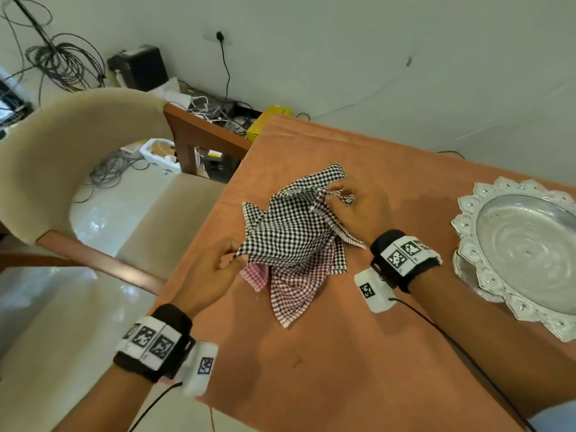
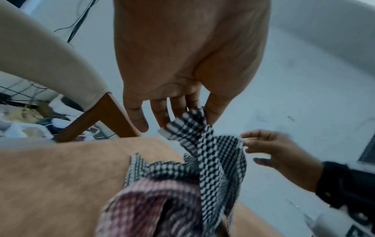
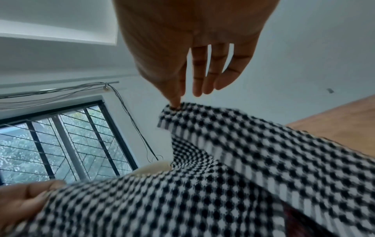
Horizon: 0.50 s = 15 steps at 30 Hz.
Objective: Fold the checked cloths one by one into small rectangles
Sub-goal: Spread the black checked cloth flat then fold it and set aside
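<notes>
A black-and-white checked cloth (image 1: pixel 290 232) hangs crumpled between my two hands above the orange table (image 1: pixel 343 353). My left hand (image 1: pixel 218 266) pinches one of its corners (image 2: pixel 194 118) between thumb and fingers at the table's left edge. My right hand (image 1: pixel 355 207) pinches another part of its edge (image 3: pixel 176 109) with thumb and forefinger, the other fingers straight. A red-and-white checked cloth (image 1: pixel 290 291) lies rumpled on the table under it, partly covered. In the left wrist view the red cloth (image 2: pixel 150 202) shows below the black one (image 2: pixel 213 160).
An ornate silver tray (image 1: pixel 523 247) lies at the table's right edge. A beige upholstered chair (image 1: pixel 81 145) stands left of the table. Cables and boxes (image 1: pixel 215 113) clutter the floor behind. Bare tabletop stretches in front of the cloths.
</notes>
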Each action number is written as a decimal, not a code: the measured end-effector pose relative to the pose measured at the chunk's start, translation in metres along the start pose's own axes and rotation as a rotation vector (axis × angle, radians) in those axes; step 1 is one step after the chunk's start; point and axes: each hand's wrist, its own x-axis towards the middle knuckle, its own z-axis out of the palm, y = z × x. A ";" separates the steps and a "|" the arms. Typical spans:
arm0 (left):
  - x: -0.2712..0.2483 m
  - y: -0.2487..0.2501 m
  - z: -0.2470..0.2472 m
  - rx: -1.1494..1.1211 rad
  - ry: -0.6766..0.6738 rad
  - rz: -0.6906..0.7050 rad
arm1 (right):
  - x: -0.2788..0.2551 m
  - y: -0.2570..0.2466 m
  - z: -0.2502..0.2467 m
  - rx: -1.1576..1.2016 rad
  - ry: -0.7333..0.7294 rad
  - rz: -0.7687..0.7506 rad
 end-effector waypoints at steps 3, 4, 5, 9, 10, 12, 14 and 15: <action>-0.004 0.049 -0.020 -0.300 0.031 0.065 | -0.013 -0.027 -0.003 0.086 -0.063 -0.096; -0.004 0.062 -0.022 -0.339 0.048 0.098 | -0.025 -0.037 0.000 0.113 -0.106 -0.159; -0.004 0.074 -0.024 -0.347 0.068 0.131 | -0.037 -0.046 0.005 0.122 -0.155 -0.218; -0.001 0.104 -0.020 -0.370 0.104 0.179 | -0.076 -0.063 0.033 0.080 -0.163 -0.265; -0.003 0.107 -0.019 -0.345 0.089 0.196 | -0.077 -0.064 0.038 0.083 -0.104 -0.243; -0.005 0.110 -0.017 -0.228 0.047 0.276 | -0.073 -0.064 0.043 0.127 0.025 -0.191; -0.008 0.111 -0.018 -0.120 0.028 0.338 | -0.065 -0.064 0.040 0.196 0.082 -0.176; -0.010 0.112 -0.021 -0.083 0.040 0.352 | -0.063 -0.064 0.037 0.223 0.080 -0.180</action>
